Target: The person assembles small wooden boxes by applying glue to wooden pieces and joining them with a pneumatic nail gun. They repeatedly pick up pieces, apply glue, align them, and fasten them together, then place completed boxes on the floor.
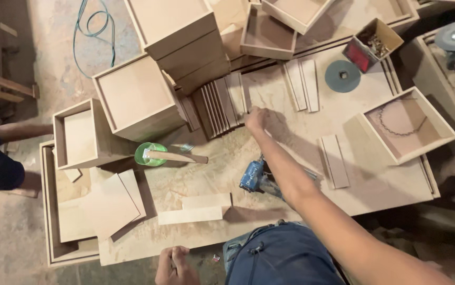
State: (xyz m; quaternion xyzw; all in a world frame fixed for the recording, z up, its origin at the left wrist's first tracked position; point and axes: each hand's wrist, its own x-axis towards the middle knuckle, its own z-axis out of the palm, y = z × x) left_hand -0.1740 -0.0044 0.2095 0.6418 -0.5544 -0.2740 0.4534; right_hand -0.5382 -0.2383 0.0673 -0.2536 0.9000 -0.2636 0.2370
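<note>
Your left hand [176, 265] is hanging at the near edge of the sawdust-covered plywood workbench [291, 126], fingers curled loosely inward and gripping nothing. Just beyond it, two pale rectangular wooden boards [196, 208] are lying stacked on the bench top. To their right, a blue power drill [253, 176] is resting on its side, partly hidden under your forearm. Farther in, toward the left edge, a green round plastic pot [150, 154] is sitting with a wooden stick across it. Your right hand [255, 118] is stretching out to the middle of the bench, fingers closing onto the end of the row of thin wooden slats [218, 104] leaning in a fan. Behind them, open square wooden boxes [139, 97] are standing stacked along the far edge.
</note>
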